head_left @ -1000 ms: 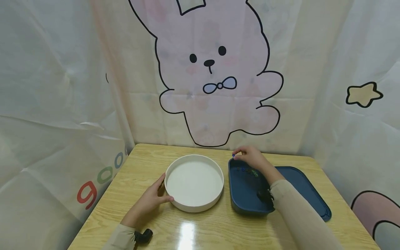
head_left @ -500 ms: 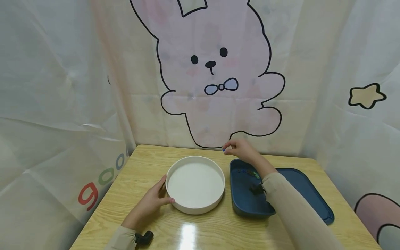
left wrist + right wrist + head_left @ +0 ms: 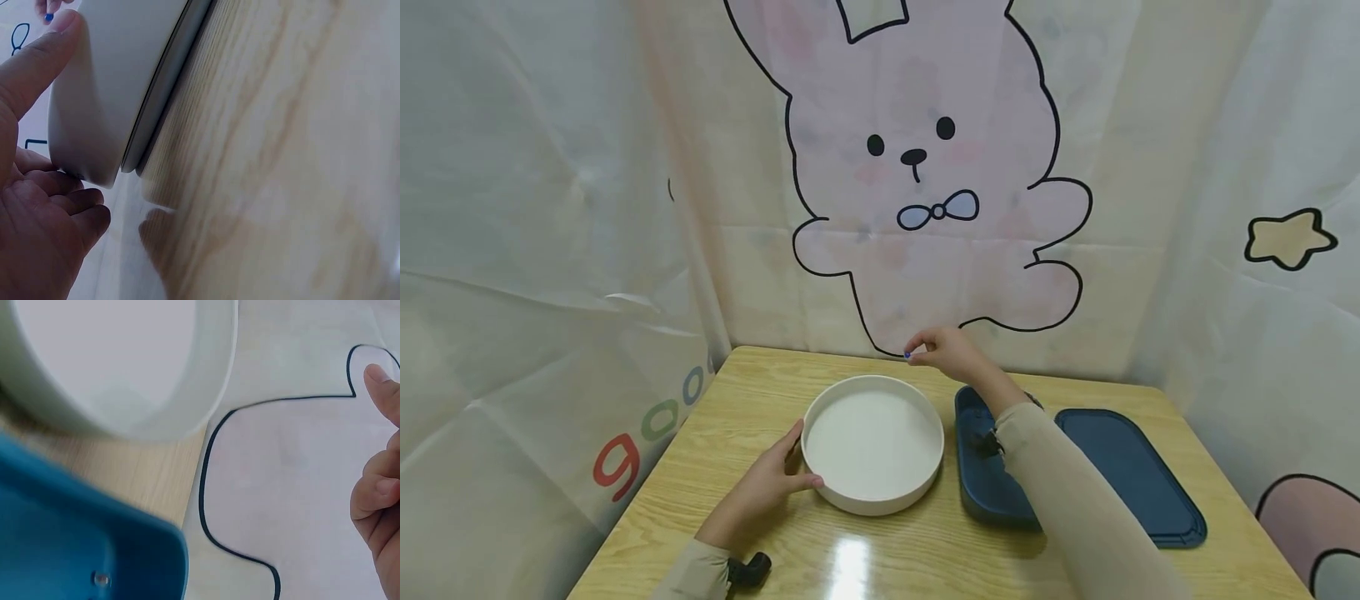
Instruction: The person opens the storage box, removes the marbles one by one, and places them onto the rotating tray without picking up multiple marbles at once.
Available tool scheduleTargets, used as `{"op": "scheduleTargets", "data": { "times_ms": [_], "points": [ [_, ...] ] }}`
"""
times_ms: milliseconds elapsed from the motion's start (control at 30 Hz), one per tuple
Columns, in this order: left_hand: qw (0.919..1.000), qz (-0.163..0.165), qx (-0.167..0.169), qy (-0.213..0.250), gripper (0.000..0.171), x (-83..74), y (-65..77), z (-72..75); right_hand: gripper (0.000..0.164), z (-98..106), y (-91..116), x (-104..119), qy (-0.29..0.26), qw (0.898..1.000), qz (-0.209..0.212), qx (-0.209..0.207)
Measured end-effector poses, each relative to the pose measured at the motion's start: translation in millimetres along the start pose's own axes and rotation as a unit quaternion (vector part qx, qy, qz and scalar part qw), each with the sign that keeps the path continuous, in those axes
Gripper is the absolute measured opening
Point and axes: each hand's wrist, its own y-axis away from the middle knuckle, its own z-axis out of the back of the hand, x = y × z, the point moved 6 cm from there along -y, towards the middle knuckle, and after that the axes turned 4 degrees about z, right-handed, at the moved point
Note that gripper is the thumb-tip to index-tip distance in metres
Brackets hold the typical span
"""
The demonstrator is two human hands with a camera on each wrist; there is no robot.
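My right hand point(image 3: 953, 354) pinches a small blue bead point(image 3: 907, 356) between thumb and fingertips, raised past the back of the table. In the left wrist view the bead point(image 3: 49, 17) shows at the top left corner. My left hand point(image 3: 763, 479) holds the left side of a shallow round white dish point(image 3: 872, 505), thumb at its rim and fingers against its outer wall. The dish has nothing in it. Right of it stands a deep blue box point(image 3: 992, 507), partly hidden by my right forearm. A small clear piece point(image 3: 102, 579) lies inside the box.
A flat blue lid point(image 3: 1127, 467) lies right of the box on the wooden table point(image 3: 760, 392). Behind the table hangs a cloth point(image 3: 760, 275) with a printed cartoon animal. My right sleeve point(image 3: 1067, 500) crosses over the box.
My right hand has lifted the bead from over the box's back corner and moved left and slightly up. The left hand has stayed at the dish.
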Motion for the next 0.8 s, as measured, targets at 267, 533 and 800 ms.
{"op": "scheduleTargets", "data": {
  "times_ms": [267,533,800],
  "points": [
    [1.0000,-0.007,-0.002,-0.005,0.118,-2.1,-1.3,-0.2,0.013,-20,-19,10,-0.020,1.000,-0.003,-0.004],
    [0.9997,-0.002,-0.012,-0.021,0.118,-3.8,-4.7,-0.3,0.014,-47,-34,6,-0.032,0.999,-0.011,-0.003],
    [0.9998,0.001,-0.014,-0.014,0.117,-2.7,-1.8,-0.6,0.015,-82,-41,-10,-0.057,0.998,-0.018,-0.022]
  ]
}}
